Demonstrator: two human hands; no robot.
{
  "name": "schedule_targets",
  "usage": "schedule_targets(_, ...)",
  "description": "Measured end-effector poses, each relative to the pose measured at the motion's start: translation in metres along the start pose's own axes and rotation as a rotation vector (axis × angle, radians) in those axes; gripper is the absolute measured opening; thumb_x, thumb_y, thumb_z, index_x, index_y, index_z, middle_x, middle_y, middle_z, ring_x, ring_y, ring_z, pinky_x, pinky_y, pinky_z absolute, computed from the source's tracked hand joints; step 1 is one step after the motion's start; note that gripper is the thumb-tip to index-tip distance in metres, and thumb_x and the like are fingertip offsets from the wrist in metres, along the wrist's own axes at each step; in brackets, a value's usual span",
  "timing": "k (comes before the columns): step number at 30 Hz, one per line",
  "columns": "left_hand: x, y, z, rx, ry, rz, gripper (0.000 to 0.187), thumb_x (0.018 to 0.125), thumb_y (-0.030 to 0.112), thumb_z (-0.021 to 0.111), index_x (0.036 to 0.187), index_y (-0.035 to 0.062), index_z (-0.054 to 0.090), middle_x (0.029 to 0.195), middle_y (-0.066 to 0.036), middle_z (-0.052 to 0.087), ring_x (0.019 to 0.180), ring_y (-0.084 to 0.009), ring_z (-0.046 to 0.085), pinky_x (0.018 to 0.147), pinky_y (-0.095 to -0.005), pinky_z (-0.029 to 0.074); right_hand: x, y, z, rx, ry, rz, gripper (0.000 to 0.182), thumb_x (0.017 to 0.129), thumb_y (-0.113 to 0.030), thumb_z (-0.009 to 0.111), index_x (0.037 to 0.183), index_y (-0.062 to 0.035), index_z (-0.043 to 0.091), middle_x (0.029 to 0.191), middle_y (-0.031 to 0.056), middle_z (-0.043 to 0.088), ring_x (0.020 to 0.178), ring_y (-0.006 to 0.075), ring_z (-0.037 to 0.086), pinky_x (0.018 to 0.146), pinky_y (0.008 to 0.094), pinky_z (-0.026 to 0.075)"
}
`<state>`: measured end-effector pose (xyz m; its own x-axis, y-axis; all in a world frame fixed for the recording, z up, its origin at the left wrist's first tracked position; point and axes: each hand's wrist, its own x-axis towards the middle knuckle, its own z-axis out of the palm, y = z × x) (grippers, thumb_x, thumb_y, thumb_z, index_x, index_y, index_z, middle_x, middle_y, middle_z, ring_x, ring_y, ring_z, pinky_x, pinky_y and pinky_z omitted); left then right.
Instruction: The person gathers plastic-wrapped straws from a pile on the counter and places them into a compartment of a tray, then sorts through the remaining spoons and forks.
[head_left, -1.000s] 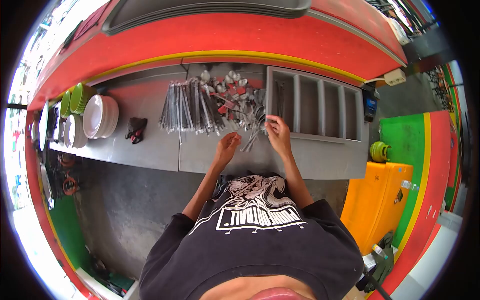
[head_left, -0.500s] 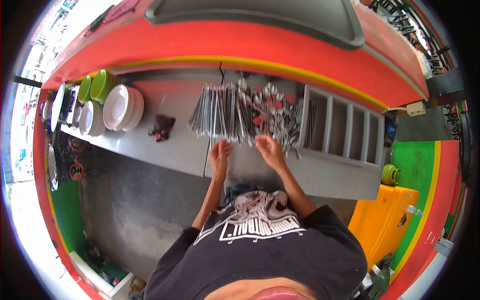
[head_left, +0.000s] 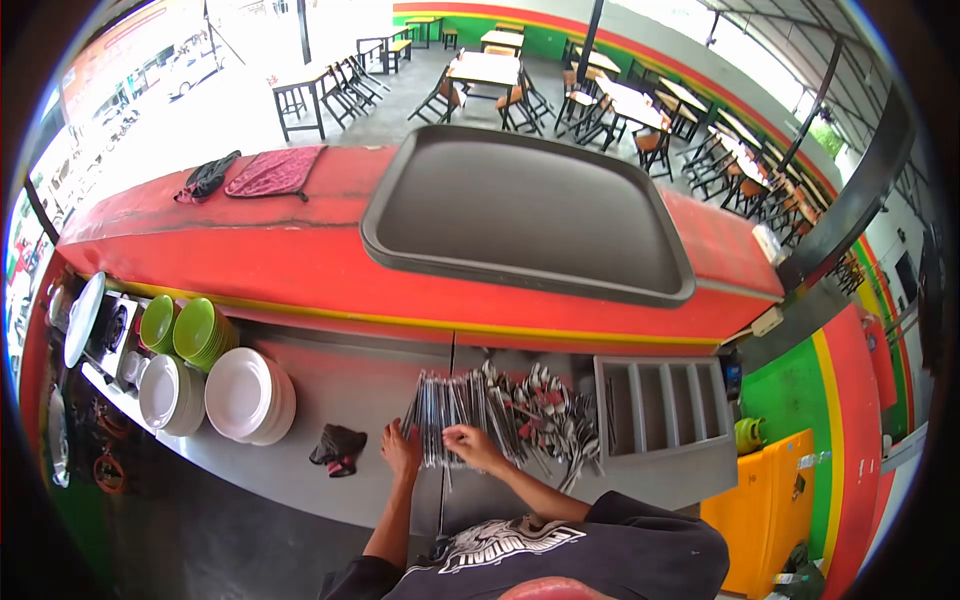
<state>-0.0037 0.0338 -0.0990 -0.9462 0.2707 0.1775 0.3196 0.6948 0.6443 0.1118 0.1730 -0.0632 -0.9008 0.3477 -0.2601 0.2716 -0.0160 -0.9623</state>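
A row of thin, shiny metal cutlery (head_left: 455, 400) lies side by side on the steel counter; its exact kind is hard to make out. At its left end my left hand (head_left: 401, 448) is open, fingers apart and against or close to the outermost pieces. My right hand (head_left: 474, 446) is over the near ends of the row, fingers loosely extended to the left, with nothing visibly held. Just right of the row is a jumbled pile of spoons (head_left: 545, 405), some with red parts among them.
A grey divided cutlery tray (head_left: 665, 450) stands right of the pile. Left lie a dark cloth bundle (head_left: 338, 450), white plates (head_left: 245, 395) and green bowls (head_left: 200, 330). A large dark tray (head_left: 520, 215) and a pink cloth (head_left: 275, 172) rest on the red ledge.
The view has tilted up, bringing the ledge and tables beyond into sight. Both hands have moved from in front of the cutlery onto the row, the left one to its left end.
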Motion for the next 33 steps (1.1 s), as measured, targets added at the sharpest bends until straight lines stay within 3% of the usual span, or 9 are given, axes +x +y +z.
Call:
schedule_targets(5, 0.014, -0.037, 0.024, -0.084, -0.141, 0.102, 0.033, 0.077, 0.023, 0.068, 0.103, 0.0066, 0.058, 0.097, -0.017, 0.061, 0.091, -0.0385, 0.057, 0.076, -0.0493, 0.046, 0.052, -0.018, 0.052, -0.123, -0.007, 0.029, 0.051, 0.087, -0.024, 0.068, 0.125, 0.0046, 0.050, 0.117, 0.0152, 0.061, 0.103, 0.0223, 0.063, 0.085, 0.0322, 0.051)
schedule_targets(8, 0.021, -0.044, 0.024, -0.156, -0.162, 0.158, 0.030, 0.073, 0.020, 0.071, 0.097, 0.0052, 0.059, 0.091, -0.018, 0.061, 0.087, -0.0391, 0.058, 0.075, -0.0481, 0.047, 0.076, 0.002, 0.070, -0.197, -0.017, 0.013, 0.066, 0.084, -0.031, 0.069, 0.132, 0.0052, 0.042, 0.125, 0.0235, 0.054, 0.102, 0.0310, 0.063, 0.086, 0.0371, 0.052)
schedule_targets(11, 0.023, -0.044, 0.019, -0.223, -0.150, 0.156, 0.022, 0.072, 0.016, 0.067, 0.089, 0.0054, 0.059, 0.085, -0.017, 0.060, 0.082, -0.0384, 0.058, 0.071, -0.0487, 0.047, 0.082, 0.004, 0.076, -0.169, -0.034, 0.132, 0.074, 0.083, -0.035, 0.069, 0.136, 0.0055, 0.037, 0.129, 0.0238, 0.051, 0.110, 0.0308, 0.059, 0.089, 0.0378, 0.050)
schedule_targets(18, 0.029, -0.042, 0.024, -0.236, -0.022, 0.168, 0.013, 0.072, 0.011, 0.065, 0.082, 0.0039, 0.058, 0.075, -0.016, 0.059, 0.069, -0.0381, 0.058, 0.063, -0.0487, 0.046, 0.103, 0.020, 0.068, -0.154, -0.026, 0.273, 0.083, 0.084, -0.039, 0.068, 0.140, 0.0080, 0.029, 0.136, 0.0264, 0.044, 0.124, 0.0326, 0.048, 0.099, 0.0377, 0.043)
schedule_targets(24, 0.031, -0.032, 0.019, -0.147, -0.020, 0.144, 0.014, 0.075, 0.015, 0.066, 0.078, 0.0039, 0.058, 0.074, -0.016, 0.059, 0.070, -0.0378, 0.059, 0.062, -0.0485, 0.047, 0.121, 0.009, 0.054, -0.146, -0.032, 0.333, 0.086, 0.084, -0.040, 0.068, 0.140, 0.0105, 0.027, 0.138, 0.0281, 0.041, 0.128, 0.0332, 0.044, 0.102, 0.0372, 0.040)
schedule_targets(33, 0.034, -0.039, 0.028, 0.088, -0.268, 0.056, 0.019, 0.078, 0.019, 0.062, 0.088, 0.0016, 0.060, 0.087, -0.017, 0.062, 0.082, -0.0371, 0.062, 0.070, -0.0465, 0.050, 0.114, -0.005, 0.065, -0.071, -0.073, 0.341, 0.084, 0.085, -0.042, 0.066, 0.140, 0.0096, 0.028, 0.139, 0.0271, 0.041, 0.128, 0.0313, 0.045, 0.102, 0.0374, 0.039)
